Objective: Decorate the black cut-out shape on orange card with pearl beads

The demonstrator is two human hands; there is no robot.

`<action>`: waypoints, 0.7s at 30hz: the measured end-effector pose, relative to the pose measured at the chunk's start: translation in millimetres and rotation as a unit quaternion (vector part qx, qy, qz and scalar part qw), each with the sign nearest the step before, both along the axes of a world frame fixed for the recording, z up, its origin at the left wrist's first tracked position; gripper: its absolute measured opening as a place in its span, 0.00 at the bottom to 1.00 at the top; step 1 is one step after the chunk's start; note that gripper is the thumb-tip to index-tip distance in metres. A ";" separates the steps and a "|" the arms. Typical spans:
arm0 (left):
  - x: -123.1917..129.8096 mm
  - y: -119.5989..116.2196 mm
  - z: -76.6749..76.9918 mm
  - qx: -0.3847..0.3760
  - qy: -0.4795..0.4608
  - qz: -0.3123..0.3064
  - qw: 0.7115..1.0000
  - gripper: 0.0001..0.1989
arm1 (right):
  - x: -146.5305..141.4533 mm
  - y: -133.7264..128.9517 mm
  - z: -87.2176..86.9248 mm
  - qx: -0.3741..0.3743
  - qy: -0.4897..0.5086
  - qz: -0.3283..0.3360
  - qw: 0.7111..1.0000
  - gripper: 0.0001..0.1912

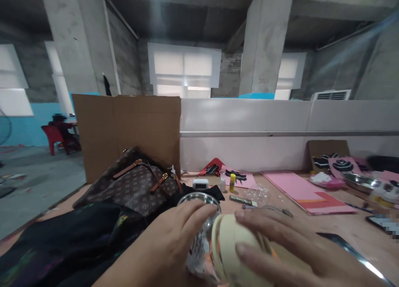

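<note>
At the bottom centre of the head view, a cream-coloured round lid or cap (238, 247) lies tilted against a shiny, see-through body (201, 253). Its exact kind is unclear. My right hand (286, 245) curves over the cream part from the right, with fingertips pressed on it. From the left, my left hand (174, 233) wraps around the clear body, its fingers bent and its thumb hidden. Just beyond my left fingertips sits a round metal bowl (199, 195), partly covered by the hand.
A brown patterned handbag (137, 183) and dark cloth (84, 237) lie left. Behind the bowl stand a white digital clock (200, 184), a small white bottle (222, 183) and a yellow glue stick (232, 182). Pink sheets (293, 185) and a dark tablet-like slab (335, 239) are right.
</note>
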State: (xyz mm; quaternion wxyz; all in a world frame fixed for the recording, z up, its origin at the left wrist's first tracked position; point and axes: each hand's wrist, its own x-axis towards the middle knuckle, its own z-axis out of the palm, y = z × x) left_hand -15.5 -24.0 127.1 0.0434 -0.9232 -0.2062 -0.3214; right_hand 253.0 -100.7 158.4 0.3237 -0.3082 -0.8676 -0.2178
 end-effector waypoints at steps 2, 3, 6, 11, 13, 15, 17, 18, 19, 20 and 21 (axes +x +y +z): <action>-0.7 -0.2 -1.6 0.003 0.009 0.007 1.000 0.56 | 1.4 -0.8 -2.4 0.010 0.044 -0.034 0.998 0.28; -0.9 -0.8 -2.0 0.000 0.013 0.014 1.000 0.56 | 2.2 -0.6 -2.9 0.016 0.063 -0.044 0.997 0.29; -0.8 -2.8 -1.6 -0.005 0.012 0.017 1.000 0.55 | 3.2 1.8 -0.9 0.034 0.040 -0.012 0.999 0.29; -0.6 -1.6 -0.8 0.015 0.018 0.012 1.000 0.57 | 4.7 6.2 1.4 0.019 -0.045 0.028 0.998 0.29; -0.8 -1.0 -0.9 0.012 0.025 0.014 1.000 0.58 | 7.7 6.3 0.3 0.021 -0.018 0.011 1.000 0.34; -0.9 -1.5 -0.8 0.005 0.020 0.016 1.000 0.59 | 9.4 5.8 -0.4 0.027 0.009 -0.006 1.000 0.36; -0.6 -2.5 -0.6 0.008 0.010 0.005 1.000 0.58 | 7.1 5.1 -0.9 0.024 0.011 -0.025 0.999 0.34; -0.2 -3.0 -0.5 0.011 0.008 0.002 1.000 0.57 | 4.4 4.6 -1.5 0.018 0.002 -0.034 0.999 0.32; 0.3 -3.3 -0.5 0.014 0.009 -0.001 1.000 0.57 | 1.0 3.9 -2.6 0.011 -0.010 -0.037 0.999 0.30; 1.1 -3.4 -0.6 0.018 0.013 -0.002 1.000 0.57 | -2.6 3.0 -4.4 0.006 -0.020 -0.036 0.999 0.28; 2.1 -3.4 -0.9 0.021 0.017 -0.002 1.000 0.57 | -6.0 2.0 -6.5 0.005 -0.021 -0.035 0.999 0.27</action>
